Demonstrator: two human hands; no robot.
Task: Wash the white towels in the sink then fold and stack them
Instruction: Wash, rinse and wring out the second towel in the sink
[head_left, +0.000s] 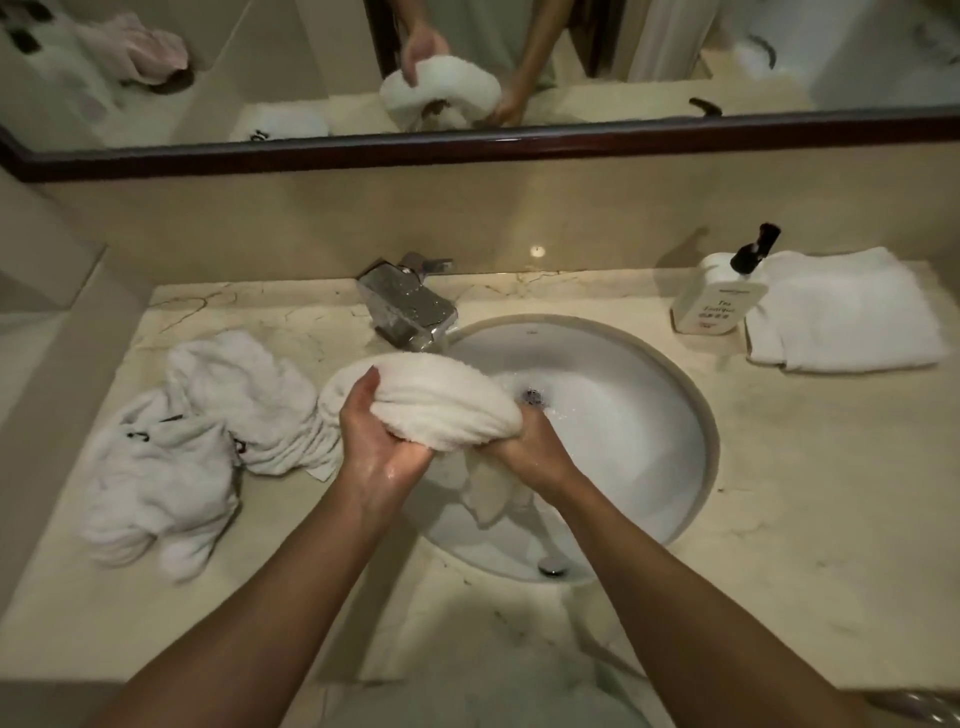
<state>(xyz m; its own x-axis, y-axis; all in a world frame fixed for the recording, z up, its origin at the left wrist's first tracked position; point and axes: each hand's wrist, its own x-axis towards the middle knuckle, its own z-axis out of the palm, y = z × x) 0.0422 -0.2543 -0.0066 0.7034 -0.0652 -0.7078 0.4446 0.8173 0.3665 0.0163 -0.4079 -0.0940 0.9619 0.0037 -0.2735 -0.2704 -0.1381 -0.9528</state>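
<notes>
while both hands, left hand (382, 441) and right hand (535, 441), grip the wet towel (436, 400) over the sink (691, 395), uneven wringing could spill water onto the surface (779, 493).

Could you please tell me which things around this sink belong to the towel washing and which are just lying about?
Part of the job:
- wrung towel, gripped by left hand and right hand
- sink and tap
- crumpled towels on the counter's left
- folded towel on the right

Just lying about:
- soap bottle
- pink cloth seen in the mirror
</notes>
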